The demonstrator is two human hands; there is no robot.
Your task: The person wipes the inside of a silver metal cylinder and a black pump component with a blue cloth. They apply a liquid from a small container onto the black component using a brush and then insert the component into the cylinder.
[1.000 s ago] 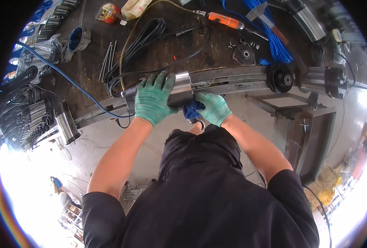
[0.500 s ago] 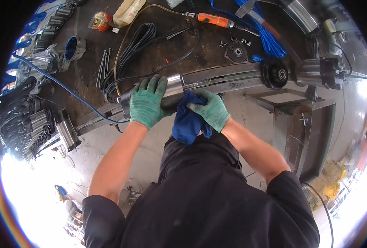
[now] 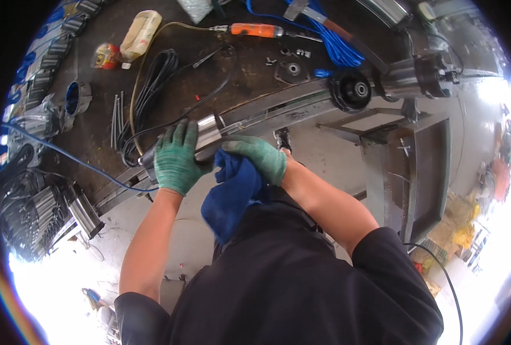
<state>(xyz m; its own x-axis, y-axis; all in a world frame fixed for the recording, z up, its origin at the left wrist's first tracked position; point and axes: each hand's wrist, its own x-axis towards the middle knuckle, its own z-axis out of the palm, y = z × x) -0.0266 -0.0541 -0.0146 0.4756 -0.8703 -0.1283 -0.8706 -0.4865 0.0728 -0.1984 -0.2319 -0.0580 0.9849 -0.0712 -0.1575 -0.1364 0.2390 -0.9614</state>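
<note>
A shiny metal cylinder [image 3: 209, 130] with a dark end lies along the front edge of the workbench. My left hand [image 3: 178, 158], in a green-coated glove, grips it from above with the fingers over its top. My right hand [image 3: 262, 160], gloved the same way, pinches a dark blue cloth [image 3: 231, 198] near the cylinder's right end. Most of the cloth hangs down below that hand, in front of my dark shirt. The right fingertips are close to the cylinder; whether they touch it is hard to tell.
On the bench [image 3: 169, 34] lie a coiled black cable [image 3: 155, 86], long bolts [image 3: 117, 118], an orange air tool [image 3: 256, 30], a hammer [image 3: 339, 34] and a blue hose coil [image 3: 344, 52]. A round black part [image 3: 350, 90] and another motor-like cylinder [image 3: 413, 80] sit rightward along the edge. A metal frame [image 3: 408, 164] stands below.
The whole view has shifted, with bench items appearing further left. The blue cloth now hangs looser and lower from my right hand. My left hand keeps its hold on the cylinder.
</note>
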